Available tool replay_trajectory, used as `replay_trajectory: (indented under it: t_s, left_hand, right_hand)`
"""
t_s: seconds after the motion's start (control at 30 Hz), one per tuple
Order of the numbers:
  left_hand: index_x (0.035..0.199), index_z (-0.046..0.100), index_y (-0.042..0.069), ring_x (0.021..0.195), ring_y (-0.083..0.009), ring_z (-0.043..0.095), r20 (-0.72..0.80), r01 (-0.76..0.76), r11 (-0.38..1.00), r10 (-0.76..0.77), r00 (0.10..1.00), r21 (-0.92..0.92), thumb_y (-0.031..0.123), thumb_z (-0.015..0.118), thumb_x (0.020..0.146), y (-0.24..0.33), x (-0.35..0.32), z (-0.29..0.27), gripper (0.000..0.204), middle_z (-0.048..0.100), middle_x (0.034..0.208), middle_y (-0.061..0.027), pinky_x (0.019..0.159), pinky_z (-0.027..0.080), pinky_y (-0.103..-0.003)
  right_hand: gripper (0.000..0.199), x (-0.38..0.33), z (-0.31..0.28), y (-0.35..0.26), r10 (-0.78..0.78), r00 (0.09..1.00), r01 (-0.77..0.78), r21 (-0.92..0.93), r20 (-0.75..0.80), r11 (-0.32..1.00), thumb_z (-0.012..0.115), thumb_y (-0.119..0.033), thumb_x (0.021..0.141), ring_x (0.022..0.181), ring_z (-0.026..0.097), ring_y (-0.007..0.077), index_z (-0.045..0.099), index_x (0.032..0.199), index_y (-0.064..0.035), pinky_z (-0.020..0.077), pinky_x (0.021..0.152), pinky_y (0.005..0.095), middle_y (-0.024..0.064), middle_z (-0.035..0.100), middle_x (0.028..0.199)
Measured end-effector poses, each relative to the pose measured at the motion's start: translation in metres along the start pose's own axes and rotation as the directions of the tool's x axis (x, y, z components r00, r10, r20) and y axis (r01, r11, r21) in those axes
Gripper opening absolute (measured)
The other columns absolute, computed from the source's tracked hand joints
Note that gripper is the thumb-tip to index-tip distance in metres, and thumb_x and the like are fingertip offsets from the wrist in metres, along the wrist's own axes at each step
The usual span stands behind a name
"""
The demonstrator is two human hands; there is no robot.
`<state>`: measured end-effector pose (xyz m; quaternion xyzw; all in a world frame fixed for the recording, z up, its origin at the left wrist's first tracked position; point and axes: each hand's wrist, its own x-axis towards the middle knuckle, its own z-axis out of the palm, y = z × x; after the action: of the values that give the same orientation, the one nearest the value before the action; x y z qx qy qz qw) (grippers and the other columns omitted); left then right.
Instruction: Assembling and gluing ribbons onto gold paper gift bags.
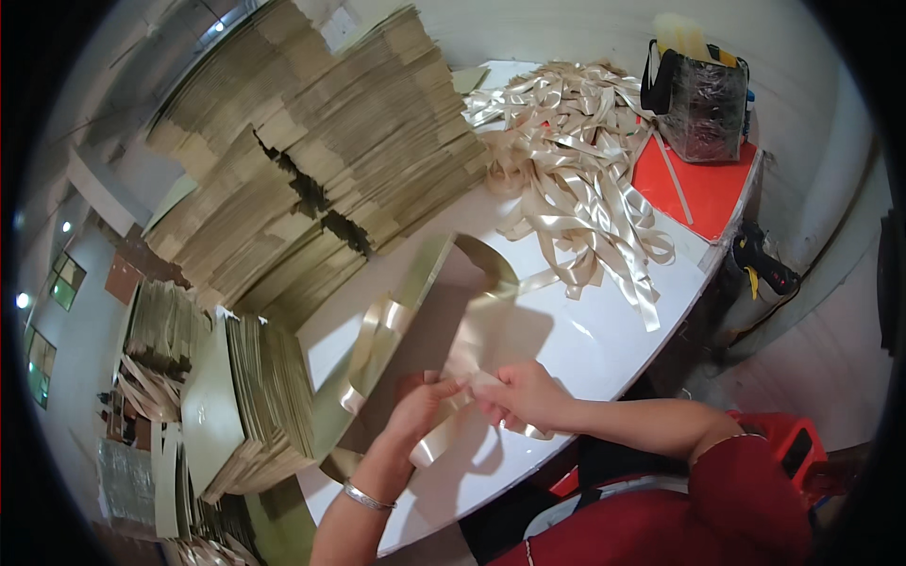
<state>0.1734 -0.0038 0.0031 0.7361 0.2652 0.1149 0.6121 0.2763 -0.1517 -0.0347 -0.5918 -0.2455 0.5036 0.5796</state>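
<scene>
In the head view, the person's two hands meet just above the near side of a white desk (604, 344), at the middle of the picture. The left hand (415, 410), with a silvery bracelet (368, 498) at its wrist, is curled nearly closed, thumb and fingers pinching a cream satin ribbon (469, 354). The right hand (524, 396) comes in from the right and is likewise drawn together, its thumb and fingertips gripping the same ribbon just beside the left; exactly how the ribbon folds between them is hard to tell. Loose ribbon hangs below the hands, over the desk. An olive-green card piece (429, 274) stands on edge by the left hand, its far end curved round, with shiny ribbon bands (382, 325) across its outer side. Beyond it, toward the right, lies a large tangled heap of ribbons (576, 189), beside a red sheet (694, 193) that carries a plastic-wrapped container (708, 113). At the left rise tall stacks of olive-edged boards (359, 123), with a smaller stack (260, 396) nearer the person. A black and yellow tool (766, 264) sits past the desk's right edge.
</scene>
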Motion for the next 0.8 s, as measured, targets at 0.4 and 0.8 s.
replay_trajectory:
  t_s: [0.4,0.8]
  left_hand:
    - [0.101,0.054,0.002,0.07,-0.0256,0.058,0.151,-0.317,0.161,0.628,0.764,0.935,0.052,0.072,0.065,0.009,-0.03,0.007,0.064,0.055,0.082,-0.0091,0.055,0.047,-0.034]
    - [0.117,0.058,0.001,0.062,-0.0131,0.058,-0.188,-0.217,0.894,0.308,0.933,0.392,0.022,0.071,0.079,-0.001,-0.143,0.012,0.045,0.064,0.088,-0.0087,0.053,0.046,-0.024]
  right_hand:
    - [0.033,-0.022,-0.033,-0.022,-0.003,0.983,0.025,-0.121,0.182,0.992,0.054,-0.03,0.092,0.06,0.057,0.0103,0.062,0.096,0.0013,0.0483,0.056,0.0225,0.0043,0.062,0.073]
    - [0.014,-0.044,0.025,-0.033,-0.114,0.833,0.381,-0.412,0.542,0.828,0.055,-0.012,0.083,0.07,0.062,0.0157,0.061,0.093,-0.0031,0.0488,0.064,0.0283,0.0094,0.064,0.079]
